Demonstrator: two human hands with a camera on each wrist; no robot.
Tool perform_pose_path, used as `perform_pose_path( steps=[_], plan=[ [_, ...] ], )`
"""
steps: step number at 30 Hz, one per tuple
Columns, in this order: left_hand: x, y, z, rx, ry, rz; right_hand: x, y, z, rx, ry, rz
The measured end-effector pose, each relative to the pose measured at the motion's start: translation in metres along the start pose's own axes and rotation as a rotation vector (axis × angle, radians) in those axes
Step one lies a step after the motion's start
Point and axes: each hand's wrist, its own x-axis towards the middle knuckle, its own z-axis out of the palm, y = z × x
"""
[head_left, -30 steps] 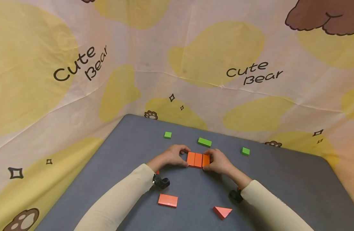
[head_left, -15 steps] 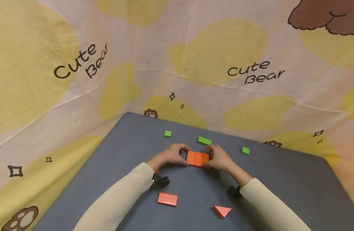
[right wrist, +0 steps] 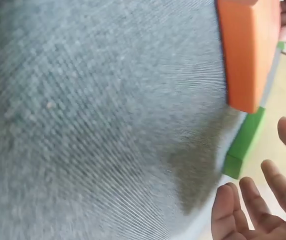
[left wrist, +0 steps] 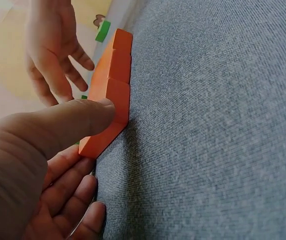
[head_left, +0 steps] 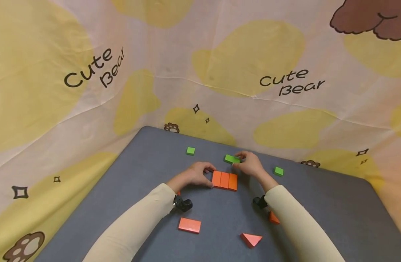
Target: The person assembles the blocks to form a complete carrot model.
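Note:
Three orange blocks (head_left: 225,180) stand side by side in a row on the grey table. My left hand (head_left: 198,175) pinches the row's left end; in the left wrist view its thumb (left wrist: 90,116) lies on the front face of the nearest orange block (left wrist: 118,97). Behind the row lies a long green block (head_left: 231,159). My right hand (head_left: 249,163) is at that block's right end, thumb and fingers spread around it. In the right wrist view its fingertips (right wrist: 225,197) appear just beyond the end of the green block (right wrist: 245,142), apart from it.
Small green blocks lie at the back left (head_left: 190,151) and right (head_left: 278,171). Nearer me are a pinkish-red rectangular block (head_left: 189,225) and a triangular block (head_left: 251,240). An orange piece (head_left: 274,217) shows beside my right sleeve. Patterned fabric (head_left: 220,120) hangs behind the table.
My right hand has let go of the right end of the orange row and moved back to the long green block. My left hand stays at the row's left end.

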Motion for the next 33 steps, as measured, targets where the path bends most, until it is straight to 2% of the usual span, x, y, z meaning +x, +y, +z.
perform_pose_path(
  steps=[10,20,25,33],
  plan=[
    [-0.002,0.003,0.002,0.010,-0.005,0.006,0.013,0.014,0.008,-0.007,0.061,-0.026],
    [-0.005,0.003,0.001,-0.004,-0.007,0.017,0.015,0.013,0.008,-0.043,0.043,-0.035],
    [-0.005,0.003,-0.001,-0.005,-0.002,0.009,0.014,0.014,0.006,-0.009,0.003,-0.051],
    [-0.004,0.005,-0.001,-0.003,-0.001,0.002,0.005,0.011,0.006,0.031,-0.117,-0.109]
  ],
)
